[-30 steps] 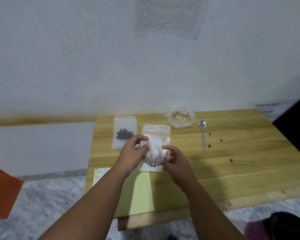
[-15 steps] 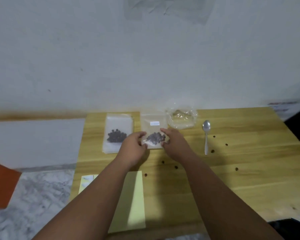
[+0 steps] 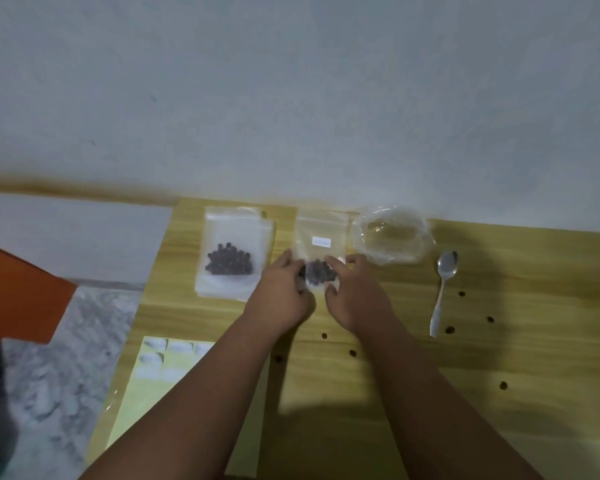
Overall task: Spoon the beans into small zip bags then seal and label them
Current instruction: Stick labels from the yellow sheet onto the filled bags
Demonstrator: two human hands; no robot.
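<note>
A small clear zip bag (image 3: 321, 228) with a white label (image 3: 321, 242) and dark beans (image 3: 317, 271) in its lower part lies flat near the back of the wooden table (image 3: 499, 427). My left hand (image 3: 281, 292) holds its lower left edge. At the lower right edge, my right hand (image 3: 357, 296) pinches it between fingers and thumb. A second zip bag (image 3: 234, 237) with beans lies just left of it. A metal spoon (image 3: 442, 289) rests to the right, untouched. The yellow label sheet (image 3: 160, 375) lies at the table's front left.
A crumpled clear plastic bag (image 3: 392, 237) sits at the back, right of the labelled bag. Several loose beans (image 3: 352, 352) are scattered across the tabletop. The wall runs along the table's back edge. An orange object (image 3: 18, 292) stands on the floor to the left.
Both hands carried the labelled bag from the table's middle to the back and laid it flat beside the other filled bag. They have stayed at its lower edge since.
</note>
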